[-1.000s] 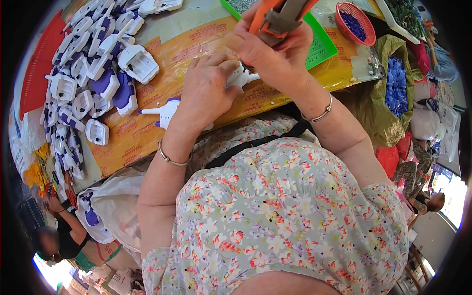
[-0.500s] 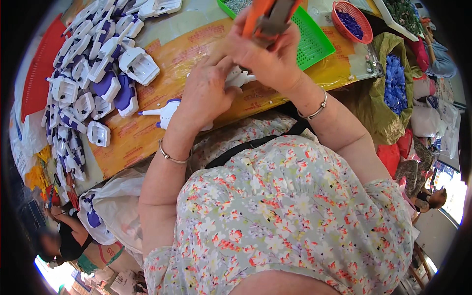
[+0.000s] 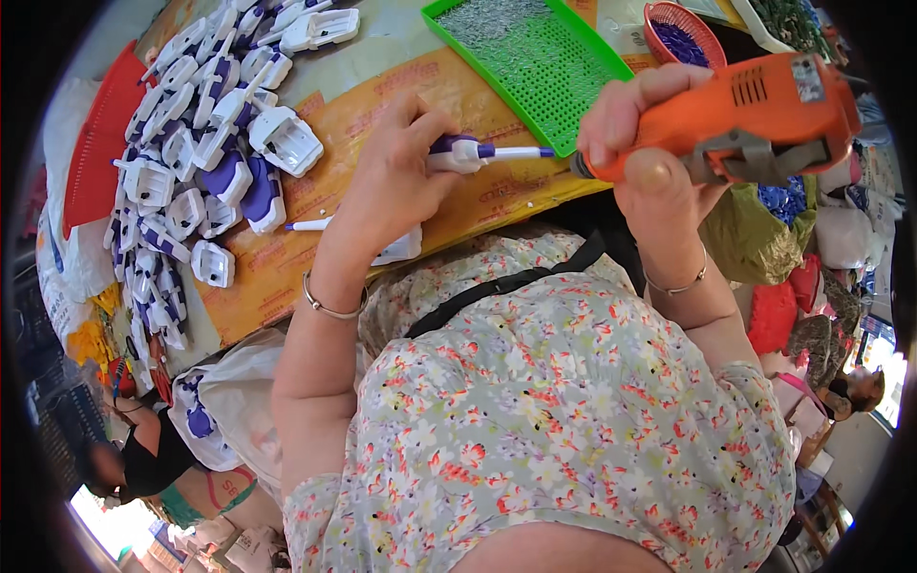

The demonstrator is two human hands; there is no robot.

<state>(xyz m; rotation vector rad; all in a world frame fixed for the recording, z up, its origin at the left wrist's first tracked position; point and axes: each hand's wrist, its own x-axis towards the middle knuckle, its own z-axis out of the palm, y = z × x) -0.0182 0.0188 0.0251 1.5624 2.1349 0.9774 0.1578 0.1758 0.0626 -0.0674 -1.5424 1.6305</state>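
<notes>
My left hand is closed around a white-and-purple plastic handle part. Its thin white stem, with purple at both ends, points right. An orange power screwdriver lies sideways in my right hand, fingers wrapped round it and its dark nose toward the stem's tip, a small gap apart. Under my left wrist is another white plastic part, mostly hidden, on the yellow-covered table. A big heap of similar white-and-purple parts lies to the left.
Behind my hands, a green perforated tray holds small shiny metal pieces. A red basket with purple pieces stands at the far right, above a sack of blue pieces. A red plastic basket borders the heap. Someone is at lower left.
My right hand has swung the power screwdriver right and down, away from the left hand and the tray. The part in my left hand now shows clearly, its stem pointing right.
</notes>
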